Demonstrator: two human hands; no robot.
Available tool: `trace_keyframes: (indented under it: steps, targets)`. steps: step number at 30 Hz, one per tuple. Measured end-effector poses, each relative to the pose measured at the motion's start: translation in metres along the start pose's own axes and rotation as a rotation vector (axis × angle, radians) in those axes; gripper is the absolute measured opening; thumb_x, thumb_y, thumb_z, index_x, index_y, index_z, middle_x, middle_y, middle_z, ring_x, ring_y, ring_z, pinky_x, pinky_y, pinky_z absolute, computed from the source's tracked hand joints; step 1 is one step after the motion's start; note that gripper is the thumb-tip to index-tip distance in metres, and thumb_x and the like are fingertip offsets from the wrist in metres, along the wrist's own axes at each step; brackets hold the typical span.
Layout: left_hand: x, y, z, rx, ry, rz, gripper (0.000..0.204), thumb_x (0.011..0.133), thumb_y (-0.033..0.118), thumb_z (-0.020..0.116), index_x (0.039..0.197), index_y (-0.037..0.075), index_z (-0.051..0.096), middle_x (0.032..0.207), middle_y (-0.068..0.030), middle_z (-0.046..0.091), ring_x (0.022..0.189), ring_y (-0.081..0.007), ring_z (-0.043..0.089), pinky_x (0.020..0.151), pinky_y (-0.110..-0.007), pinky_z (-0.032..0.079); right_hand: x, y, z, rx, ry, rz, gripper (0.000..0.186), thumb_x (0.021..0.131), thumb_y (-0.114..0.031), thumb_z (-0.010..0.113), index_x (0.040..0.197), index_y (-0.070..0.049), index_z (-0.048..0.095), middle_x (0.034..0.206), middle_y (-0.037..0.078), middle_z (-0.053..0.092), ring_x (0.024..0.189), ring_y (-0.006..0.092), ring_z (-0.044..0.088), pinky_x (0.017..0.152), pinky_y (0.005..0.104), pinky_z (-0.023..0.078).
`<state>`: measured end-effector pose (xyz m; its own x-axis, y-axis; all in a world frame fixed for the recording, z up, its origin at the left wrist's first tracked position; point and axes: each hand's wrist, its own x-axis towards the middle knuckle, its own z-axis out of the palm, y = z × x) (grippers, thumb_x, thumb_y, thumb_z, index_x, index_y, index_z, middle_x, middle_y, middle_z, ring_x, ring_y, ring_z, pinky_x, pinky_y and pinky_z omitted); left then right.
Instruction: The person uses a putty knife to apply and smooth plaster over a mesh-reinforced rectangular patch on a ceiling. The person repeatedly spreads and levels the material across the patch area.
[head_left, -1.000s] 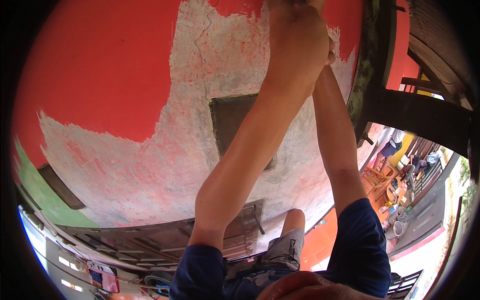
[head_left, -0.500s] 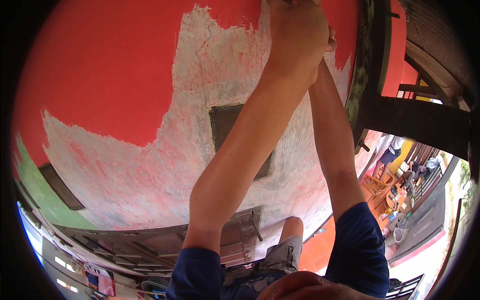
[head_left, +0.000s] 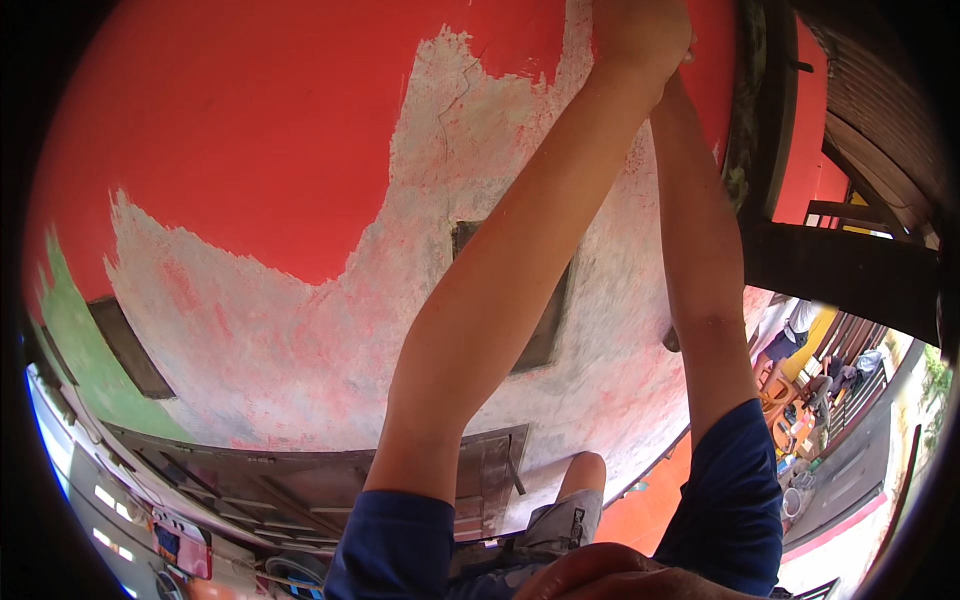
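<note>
Both my arms reach up in front of a wall (head_left: 300, 340). Bright red paint (head_left: 250, 120) covers its upper part, ending in a ragged edge over bare, pink-smeared plaster. My left hand (head_left: 645, 30) is at the top rim, its back and wrist toward me and its fingers hidden. Behind it, mostly covered, is my right hand (head_left: 688, 50); only a little of its curled fingers shows. The hands are close together, the left crossing in front of the right. Whatever they grip is out of sight.
A dark wooden post (head_left: 765, 110) and beam (head_left: 850, 275) stand close on the right. Dark recessed openings (head_left: 130, 345) and a wooden door or shutter (head_left: 270, 490) break the wall. Another person (head_left: 790, 335) is far right, near wooden furniture (head_left: 775, 390) and buckets (head_left: 795, 500).
My hands have moved up and slightly right, nearer the top rim. The wall appears shifted right in the picture, and less of the right hand's fingers shows.
</note>
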<state>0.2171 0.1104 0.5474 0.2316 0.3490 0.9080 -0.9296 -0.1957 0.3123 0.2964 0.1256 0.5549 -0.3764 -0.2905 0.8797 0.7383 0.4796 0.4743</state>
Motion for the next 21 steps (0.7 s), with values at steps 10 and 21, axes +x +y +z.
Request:
trace_keyframes:
  steps: [10,21]
  targets:
    - [-0.263,0.056,-0.085,0.797,-0.406,-0.199,0.056,0.093,0.004,0.057,0.145,-0.002,0.038,0.072,-0.0105,0.052,0.066,-0.0176,0.052,0.066,-0.032,0.045,-0.237,-0.179,-0.120,-0.373,0.044,0.077,0.011,0.095,-0.013,0.058,0.103,-0.009,0.054,0.113,0.014,0.060,0.108,0.0374,0.060,0.088,0.0457,0.054]
    - [-0.570,0.026,-0.128,0.178,0.424,-1.218,0.023,0.107,0.024,0.045,0.106,0.003,0.053,0.077,-0.0003,0.050,0.048,-0.0066,0.047,0.045,-0.024,0.038,-0.613,-0.520,-0.177,-0.331,-0.735,1.171,0.033,0.104,-0.020,0.048,0.077,-0.001,0.053,0.072,0.006,0.053,0.066,0.0157,0.050,0.062,0.0325,0.041]
